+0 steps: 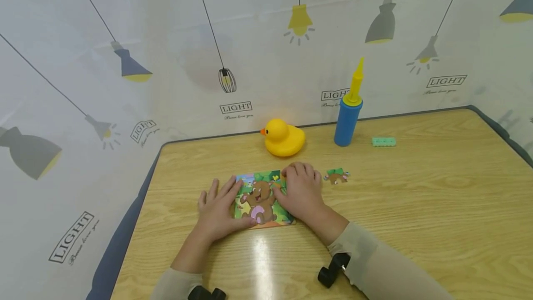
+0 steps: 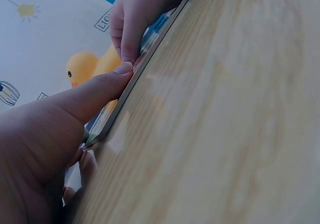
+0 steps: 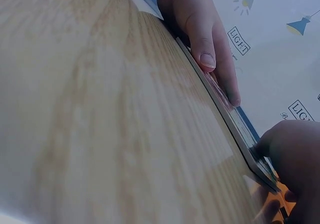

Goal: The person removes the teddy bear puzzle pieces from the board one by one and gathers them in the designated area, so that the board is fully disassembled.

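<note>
A flat picture puzzle (image 1: pixel 261 193) showing a brown bear lies on the wooden table between both hands. My left hand (image 1: pixel 216 216) rests at its left side with fingers spread. The left thumb lies straight across the lower edge, its tip on the picture. On the right side, my right hand (image 1: pixel 303 192) grips the board, thumb on the picture and bent fingers over the upper right edge. That hand covers part of the puzzle's right side. Just right of it are loose puzzle pieces (image 1: pixel 336 176) in brown and green. The wrist views show the thin board (image 2: pixel 120 103) low against the tabletop.
Behind the puzzle sits a yellow toy duck (image 1: pixel 284 139). To its right stands a blue hand pump (image 1: pixel 347 123) with a yellow nozzle, and a mint-green toy block (image 1: pixel 383 142) lies beyond that. A lamp-printed cloth (image 1: pixel 266 59) hangs along the table's back edge.
</note>
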### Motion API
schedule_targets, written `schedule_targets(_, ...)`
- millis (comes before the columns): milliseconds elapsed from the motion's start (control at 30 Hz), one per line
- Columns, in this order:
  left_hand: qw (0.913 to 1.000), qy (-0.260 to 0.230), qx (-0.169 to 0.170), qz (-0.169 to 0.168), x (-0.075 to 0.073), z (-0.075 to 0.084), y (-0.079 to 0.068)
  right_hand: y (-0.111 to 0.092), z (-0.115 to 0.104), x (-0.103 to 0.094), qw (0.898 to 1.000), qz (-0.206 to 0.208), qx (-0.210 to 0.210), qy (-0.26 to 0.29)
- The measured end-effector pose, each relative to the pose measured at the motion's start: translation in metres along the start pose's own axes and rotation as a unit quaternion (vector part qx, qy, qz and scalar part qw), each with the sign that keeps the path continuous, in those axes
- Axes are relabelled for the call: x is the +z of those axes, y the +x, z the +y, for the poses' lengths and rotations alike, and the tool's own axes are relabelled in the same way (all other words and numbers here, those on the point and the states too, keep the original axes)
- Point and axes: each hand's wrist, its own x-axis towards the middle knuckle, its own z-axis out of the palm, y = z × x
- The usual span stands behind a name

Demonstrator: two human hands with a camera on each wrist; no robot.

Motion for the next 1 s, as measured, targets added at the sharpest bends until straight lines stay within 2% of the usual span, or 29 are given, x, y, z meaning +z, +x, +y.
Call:
schedule_targets(267,1.0000,0.002,0.004,0.005,0.0003,0.0004,0.0005,-0.0002,0.0000,0.0005,1.000,0.023,-0.011,0.018)
schedule_targets(500,1.0000,0.005,0.003,0.004,-0.0004,0.0014,0.0003,0.0014,-0.0001,0.0015,0.998,0.023,-0.029,0.041)
schedule_targets(767,1.0000,0.002,0.001,0.003,-0.0012,0.0012,0.0005,-0.0003,-0.0005,0.0002,1.000,0.011,0.009,0.018)
schedule_targets(1000,1.0000,0.001,0.003,0.004,-0.0005,0.0005,0.0006,-0.0003,-0.0001,-0.0002,1.000,0.007,0.013,0.009)
